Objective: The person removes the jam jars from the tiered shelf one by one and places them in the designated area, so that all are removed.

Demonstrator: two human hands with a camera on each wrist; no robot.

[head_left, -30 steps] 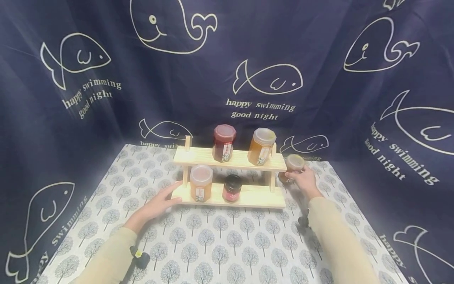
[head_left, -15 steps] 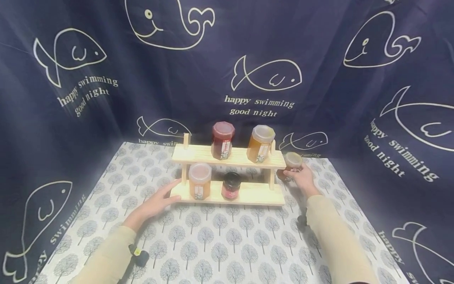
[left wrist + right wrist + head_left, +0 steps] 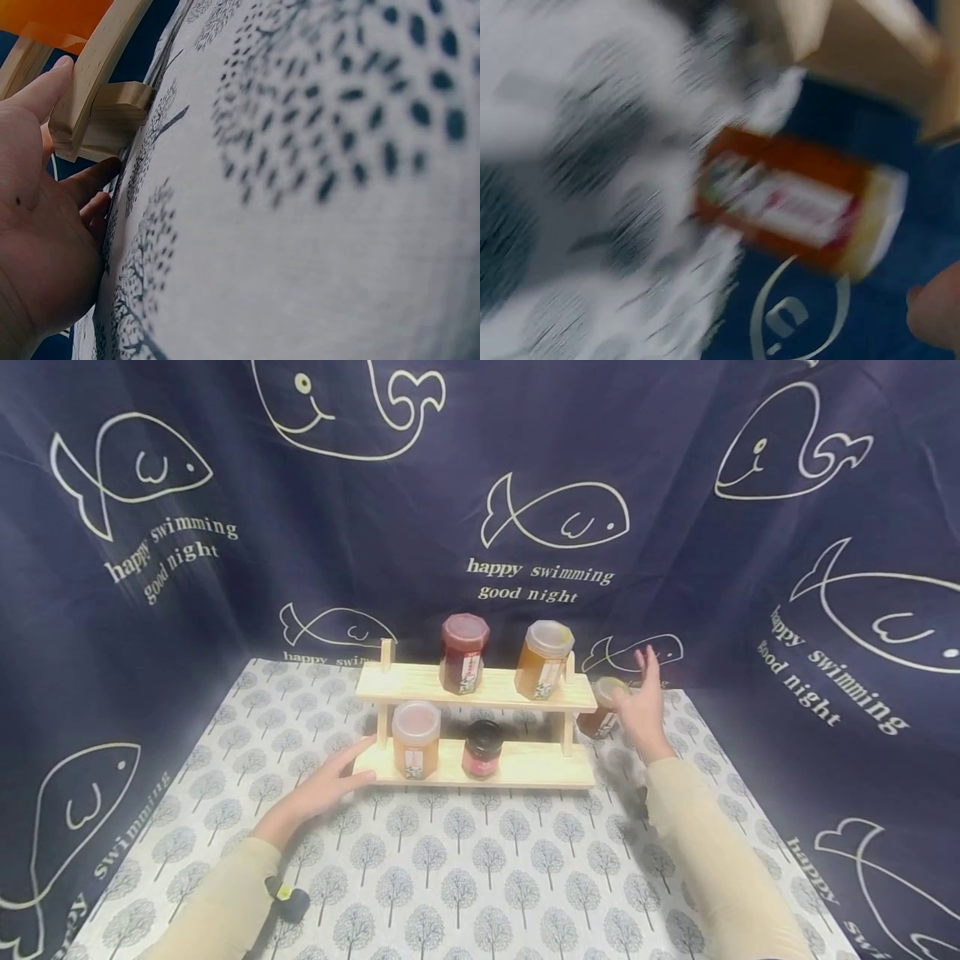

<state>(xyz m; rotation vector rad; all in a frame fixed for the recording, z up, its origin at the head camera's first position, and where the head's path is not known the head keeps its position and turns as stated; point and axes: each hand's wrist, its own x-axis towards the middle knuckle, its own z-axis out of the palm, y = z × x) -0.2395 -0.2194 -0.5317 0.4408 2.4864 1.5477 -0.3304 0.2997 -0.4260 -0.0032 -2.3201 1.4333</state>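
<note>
A two-tier wooden shelf [image 3: 525, 767] stands on the table. My left hand [image 3: 324, 789] holds the left end of its lower board, thumb along the front edge and fingers at the far side. Just right of the shelf, an amber-brown jar [image 3: 597, 723] with a pale lid stands on the tablecloth; it shows blurred in the right wrist view. My right hand [image 3: 642, 714] is beside this jar, fingers raised and spread, holding nothing. The upper board carries a dark red jar [image 3: 461, 664] and an amber jar [image 3: 538, 668]. On the lower board are a pale orange jar [image 3: 417, 743] and a small black-lidded jar [image 3: 482, 747].
A white tablecloth [image 3: 457, 868] with a tree print covers the table. Close behind the shelf hangs a dark blue curtain [image 3: 420, 543] with fish and whale drawings, wrapping around both sides.
My right hand has let go of the amber-brown jar at the shelf's right and lifted away, fingers opening upward. The left hand has stayed at the shelf's end. The head view has shifted slightly.
</note>
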